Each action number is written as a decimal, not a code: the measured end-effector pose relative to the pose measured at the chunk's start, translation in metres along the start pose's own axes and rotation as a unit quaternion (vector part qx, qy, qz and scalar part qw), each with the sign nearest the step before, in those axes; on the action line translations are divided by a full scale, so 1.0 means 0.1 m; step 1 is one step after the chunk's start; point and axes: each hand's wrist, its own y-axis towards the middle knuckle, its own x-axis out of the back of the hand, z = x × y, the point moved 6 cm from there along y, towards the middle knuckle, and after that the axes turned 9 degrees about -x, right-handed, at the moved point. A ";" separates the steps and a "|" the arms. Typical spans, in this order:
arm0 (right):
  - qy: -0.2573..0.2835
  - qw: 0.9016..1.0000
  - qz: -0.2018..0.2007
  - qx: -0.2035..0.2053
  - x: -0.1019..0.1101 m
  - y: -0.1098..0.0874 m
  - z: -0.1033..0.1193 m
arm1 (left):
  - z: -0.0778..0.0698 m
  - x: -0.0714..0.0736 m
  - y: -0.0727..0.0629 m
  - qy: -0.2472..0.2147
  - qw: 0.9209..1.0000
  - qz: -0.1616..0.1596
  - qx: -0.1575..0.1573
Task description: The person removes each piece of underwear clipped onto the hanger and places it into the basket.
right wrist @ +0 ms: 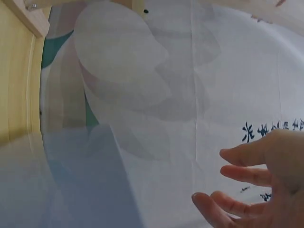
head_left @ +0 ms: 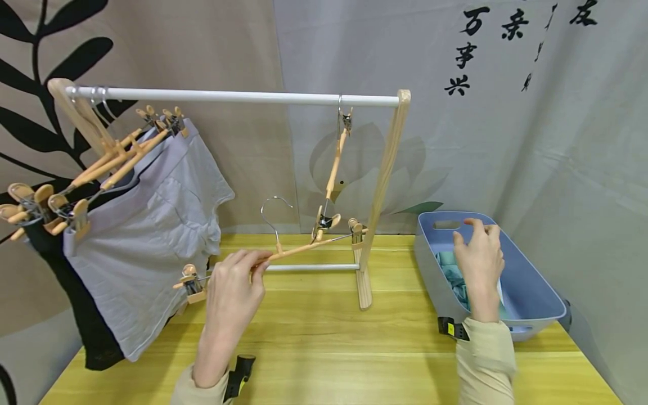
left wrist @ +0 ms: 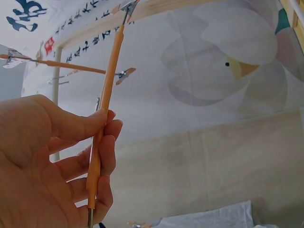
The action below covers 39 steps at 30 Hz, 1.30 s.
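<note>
My left hand (head_left: 234, 287) grips the wooden bar of a clip hanger (head_left: 298, 249), thumb on one side and fingers curled round the other. The hanger's metal hook points up, and a clip sits at each end with no garment in it. In the left wrist view the same hanger (left wrist: 110, 71) runs up through the fingers. My right hand (head_left: 480, 261) is over the blue basket (head_left: 531, 287), fingers loosely bent and apart, holding nothing. Inside the basket lies folded teal cloth (head_left: 450, 273), partly hidden by that hand.
A rack with a white rail (head_left: 228, 97) stands on the wooden table (head_left: 324, 349). At its left end hang several clip hangers with grey shorts (head_left: 157, 225) and a black garment (head_left: 76, 304). Another bare clip hanger (head_left: 336, 163) hangs near the right post (head_left: 387, 163).
</note>
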 end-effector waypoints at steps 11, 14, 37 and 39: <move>0.037 0.995 0.033 0.087 -0.23 -0.06 0.34 | 0.01 0.01 0.01 0.006 1.000 -0.003 0.003; 0.061 0.989 0.052 0.121 -0.32 -0.09 0.46 | 0.01 0.01 0.01 0.007 1.000 -0.002 0.004; 0.303 0.908 0.187 0.222 -0.69 -0.27 1.23 | 0.00 0.02 0.00 0.007 1.000 -0.003 0.009; 0.301 0.906 0.192 0.225 -0.72 -0.28 1.28 | 0.00 0.02 0.00 0.007 1.000 -0.003 0.009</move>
